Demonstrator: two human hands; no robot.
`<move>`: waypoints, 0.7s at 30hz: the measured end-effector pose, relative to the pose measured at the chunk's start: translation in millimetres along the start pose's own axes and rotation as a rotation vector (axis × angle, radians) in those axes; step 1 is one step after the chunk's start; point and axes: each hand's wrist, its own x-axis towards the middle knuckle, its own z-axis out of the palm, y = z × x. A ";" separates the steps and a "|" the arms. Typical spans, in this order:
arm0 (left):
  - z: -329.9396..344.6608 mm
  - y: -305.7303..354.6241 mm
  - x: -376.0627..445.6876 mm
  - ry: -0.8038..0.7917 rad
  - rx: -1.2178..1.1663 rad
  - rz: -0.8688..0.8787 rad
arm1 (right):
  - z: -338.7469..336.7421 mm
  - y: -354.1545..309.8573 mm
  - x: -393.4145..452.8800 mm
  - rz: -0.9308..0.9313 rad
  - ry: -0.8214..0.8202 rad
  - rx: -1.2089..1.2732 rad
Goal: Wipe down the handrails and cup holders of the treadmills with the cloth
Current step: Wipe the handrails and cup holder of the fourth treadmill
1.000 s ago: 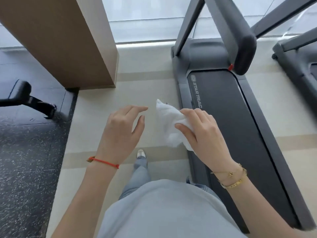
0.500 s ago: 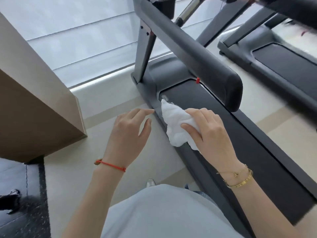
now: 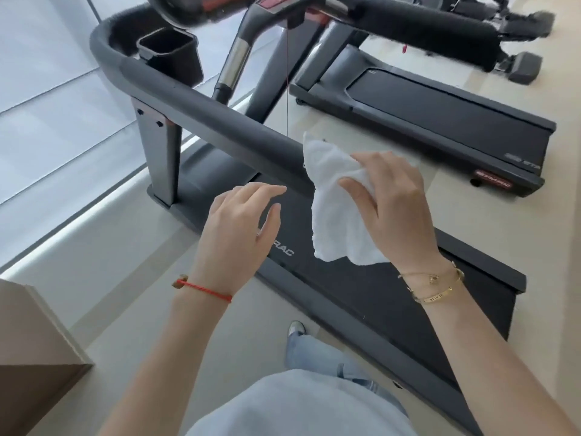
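Observation:
A crumpled white cloth is held in my right hand, fingers curled round it, and it lies against the near end of the dark grey left handrail of the closest treadmill. My left hand hovers just left of the cloth with relaxed fingers, holding nothing, below the rail. A black square cup holder sits behind the rail near its bend. The right handrail runs across the top. The treadmill belt lies under my hands.
A second treadmill stands to the right on the beige floor. A red safety cord hangs from the console. A brown pillar corner is at the lower left. Window blinds fill the left.
My view has tilted up and closer to the treadmill. My right hand has brought the cloth up against the end of the left handrail; my left hand stays beside it.

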 end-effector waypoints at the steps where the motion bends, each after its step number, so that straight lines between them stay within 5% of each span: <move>1: 4.1 -3.4 9.8 -0.007 -0.007 0.014 | 4.6 6.1 9.8 0.018 0.009 -0.019; 13: 36.0 -37.4 97.3 -0.030 -0.013 0.073 | 32.3 41.8 53.5 0.141 -0.211 -0.090; 16: 36.4 -45.8 106.9 -0.037 -0.004 0.089 | 30.9 28.6 42.1 0.167 -0.436 -0.097; 21: 37.9 -66.4 124.1 -0.082 0.005 0.114 | 51.1 17.3 43.9 0.166 -0.573 -0.410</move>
